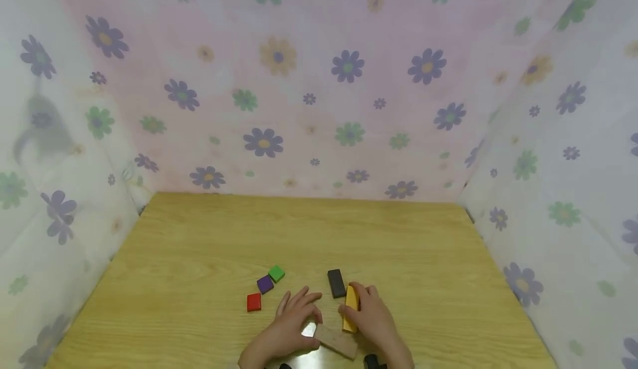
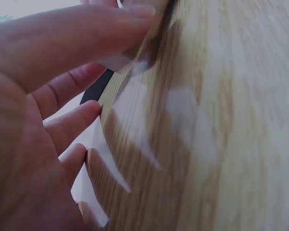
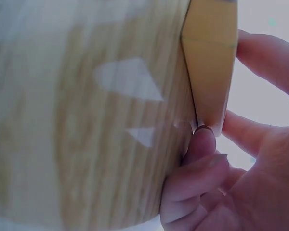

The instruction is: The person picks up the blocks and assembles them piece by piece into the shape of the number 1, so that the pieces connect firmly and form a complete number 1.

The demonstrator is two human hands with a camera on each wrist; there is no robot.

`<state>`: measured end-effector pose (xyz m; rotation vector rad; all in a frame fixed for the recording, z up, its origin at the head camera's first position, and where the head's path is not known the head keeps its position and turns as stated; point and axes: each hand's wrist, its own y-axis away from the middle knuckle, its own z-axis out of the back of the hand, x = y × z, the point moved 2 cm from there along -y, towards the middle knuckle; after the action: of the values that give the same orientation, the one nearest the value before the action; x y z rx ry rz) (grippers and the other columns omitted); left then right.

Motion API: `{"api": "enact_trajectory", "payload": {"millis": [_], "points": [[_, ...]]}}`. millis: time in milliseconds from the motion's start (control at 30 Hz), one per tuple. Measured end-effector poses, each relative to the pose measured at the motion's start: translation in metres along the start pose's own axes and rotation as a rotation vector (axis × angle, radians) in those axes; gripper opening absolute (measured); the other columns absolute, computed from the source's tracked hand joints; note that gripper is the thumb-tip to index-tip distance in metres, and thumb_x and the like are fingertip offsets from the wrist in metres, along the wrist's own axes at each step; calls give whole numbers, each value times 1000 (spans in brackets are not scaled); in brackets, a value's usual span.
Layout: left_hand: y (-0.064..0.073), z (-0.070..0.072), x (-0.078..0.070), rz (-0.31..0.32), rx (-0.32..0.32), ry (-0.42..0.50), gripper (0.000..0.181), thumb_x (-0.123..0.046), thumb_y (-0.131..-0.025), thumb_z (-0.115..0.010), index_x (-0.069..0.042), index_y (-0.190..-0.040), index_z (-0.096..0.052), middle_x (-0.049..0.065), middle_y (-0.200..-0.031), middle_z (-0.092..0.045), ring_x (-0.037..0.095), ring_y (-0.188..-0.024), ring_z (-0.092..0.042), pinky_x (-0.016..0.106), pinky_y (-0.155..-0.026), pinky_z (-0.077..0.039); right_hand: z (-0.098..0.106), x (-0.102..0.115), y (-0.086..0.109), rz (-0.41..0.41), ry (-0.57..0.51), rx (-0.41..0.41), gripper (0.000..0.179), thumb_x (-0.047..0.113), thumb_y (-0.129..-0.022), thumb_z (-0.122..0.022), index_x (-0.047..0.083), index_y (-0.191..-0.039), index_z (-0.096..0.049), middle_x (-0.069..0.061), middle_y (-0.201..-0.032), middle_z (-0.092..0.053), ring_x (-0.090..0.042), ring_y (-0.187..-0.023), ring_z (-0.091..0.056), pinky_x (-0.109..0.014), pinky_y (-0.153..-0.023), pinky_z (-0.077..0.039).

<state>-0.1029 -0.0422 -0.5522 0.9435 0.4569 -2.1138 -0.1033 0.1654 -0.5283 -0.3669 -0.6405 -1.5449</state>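
Near the front of the table, my left hand (image 1: 289,329) pinches the left end of a plain wooden block (image 1: 338,342) between thumb and index finger. The other fingers spread out loosely, as the left wrist view shows. My right hand (image 1: 372,318) holds a yellow block (image 1: 351,307), thumb on its left side and fingers at its far right. In the right wrist view that yellow block (image 3: 209,67) stands on the table surface. Its near end is close to the right end of the wooden block. Just beyond lies a black block (image 1: 336,283).
Left of the hands, a red block (image 1: 254,302), a purple block (image 1: 265,284) and a green block (image 1: 276,273) form a slanting row on the wooden table (image 1: 209,236). Flower-patterned cloth (image 1: 279,92) hangs behind and along both sides.
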Motion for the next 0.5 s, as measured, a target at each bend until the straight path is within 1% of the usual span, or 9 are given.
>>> {"api": "enact_trajectory", "payload": {"millis": [67,133,200,267,333,500], "points": [[0,0,-3,-9,-29,-39,32,-32,-66,-73,-35,-89,-52,-3,-140,-32,30,-133,-11,58,-97,4,2,0,0,16,3,-20,60,45,-77,-62,14,-127,-47,-5,-91,-42,-15,-62,-40,-26,-49,-33],[-1,-1,-6,-17,-55,-110,31,-32,-66,-73,-36,-91,-54,-2,-141,-31,30,-132,-13,58,-97,1,4,1,0,34,2,-32,60,44,-77,-62,13,-126,-47,-5,-90,-42,-15,-62,-39,-26,-49,-33],[0,-1,-8,-15,-61,-172,30,-34,-67,-72,-38,-92,-56,-1,-142,-30,31,-132,-14,59,-97,-2,5,2,0,44,-12,-24,59,43,-78,-62,13,-126,-48,-6,-89,-42,-15,-62,-39,-27,-49,-33],[2,-2,-9,-4,-54,-200,29,-35,-67,-72,-38,-92,-57,-1,-142,-29,32,-132,-14,60,-96,-3,4,1,0,43,-15,-11,59,43,-78,-63,13,-126,-48,-5,-88,-42,-14,-62,-39,-26,-50,-33],[3,-2,-9,0,-53,-205,29,-37,-67,-71,-37,-92,-57,0,-143,-28,32,-132,-14,60,-96,-3,4,0,0,38,-37,-5,59,42,-77,-63,13,-126,-48,-4,-88,-42,-14,-64,-40,-27,-51,-33],[9,-2,-9,19,-45,-148,28,-39,-69,-70,-35,-93,-56,1,-144,-27,32,-133,-11,60,-96,2,3,-8,0,-5,-92,-18,57,38,-76,-66,13,-124,-49,-5,-91,-43,-15,-69,-42,-28,-56,-35]]}}
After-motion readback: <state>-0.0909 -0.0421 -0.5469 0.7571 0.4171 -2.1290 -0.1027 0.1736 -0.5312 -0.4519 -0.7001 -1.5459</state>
